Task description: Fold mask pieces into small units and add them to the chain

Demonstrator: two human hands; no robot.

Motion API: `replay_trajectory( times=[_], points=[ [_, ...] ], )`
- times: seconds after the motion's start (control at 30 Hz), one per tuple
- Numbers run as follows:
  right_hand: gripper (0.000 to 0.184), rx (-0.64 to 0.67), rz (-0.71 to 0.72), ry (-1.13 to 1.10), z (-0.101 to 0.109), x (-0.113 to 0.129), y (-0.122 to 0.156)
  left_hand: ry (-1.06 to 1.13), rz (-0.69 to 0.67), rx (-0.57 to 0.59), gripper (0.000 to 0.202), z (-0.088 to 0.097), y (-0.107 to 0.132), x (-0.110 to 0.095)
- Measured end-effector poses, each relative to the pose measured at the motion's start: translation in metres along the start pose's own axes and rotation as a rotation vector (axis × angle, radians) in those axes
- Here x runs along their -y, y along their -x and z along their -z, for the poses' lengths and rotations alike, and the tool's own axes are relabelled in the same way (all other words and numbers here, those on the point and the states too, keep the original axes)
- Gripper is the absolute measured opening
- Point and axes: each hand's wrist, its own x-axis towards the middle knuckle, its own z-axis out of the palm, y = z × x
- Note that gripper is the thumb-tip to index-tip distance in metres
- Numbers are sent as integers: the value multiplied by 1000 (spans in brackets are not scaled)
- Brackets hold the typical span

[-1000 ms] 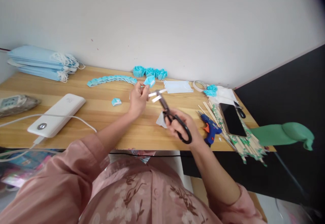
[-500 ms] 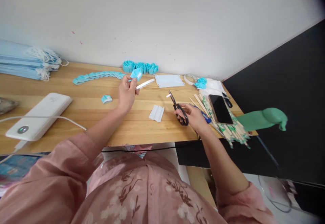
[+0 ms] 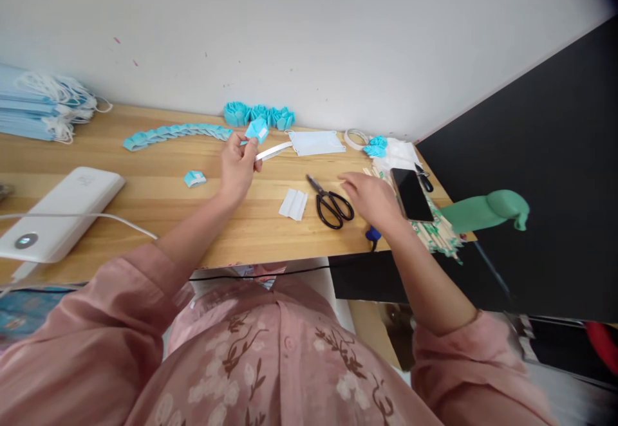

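My left hand [image 3: 237,167] is raised over the wooden table [image 3: 159,194] and pinches a small folded blue piece [image 3: 257,130] with a white strip [image 3: 273,151] hanging from it. Black scissors [image 3: 329,205] lie flat on the table, just left of my right hand [image 3: 371,198]. That hand hovers with loosely spread fingers above a blue glue gun [image 3: 373,233], holding nothing. A small white pleated scrap [image 3: 293,204] lies left of the scissors.
A white power bank [image 3: 58,212] with cable sits at left, stacked blue masks [image 3: 33,109] at far left. A blue folded chain [image 3: 174,134], blue rosettes [image 3: 258,115], a white mask [image 3: 315,142], a tape roll [image 3: 356,137], a phone [image 3: 411,194] and wooden sticks [image 3: 437,233] lie along the back and right.
My right hand has set the scissors down on the table and let go, then moved right. The left hand keeps holding the blue piece and strip.
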Motion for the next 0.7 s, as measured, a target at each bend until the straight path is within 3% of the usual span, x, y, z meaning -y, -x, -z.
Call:
replay_trajectory(
  times=[0.13,0.3,0.43,0.57,0.7],
  points=[
    [27,130,226,-89,-16,36,-3,-6,7,11,19,0,1,2],
    [30,163,280,-31,-35,56,-21,-22,-11,31,19,0,1,4],
    [35,208,357,-107,-40,69,-31,-29,-28,41,17,1,1,4],
    [37,17,314,-186,-32,74,-46,-42,-7,29,18,1,3,3],
    [38,-198,232,-296,-17,62,-61,-45,4,32,19,1,3,-1]
  ],
)
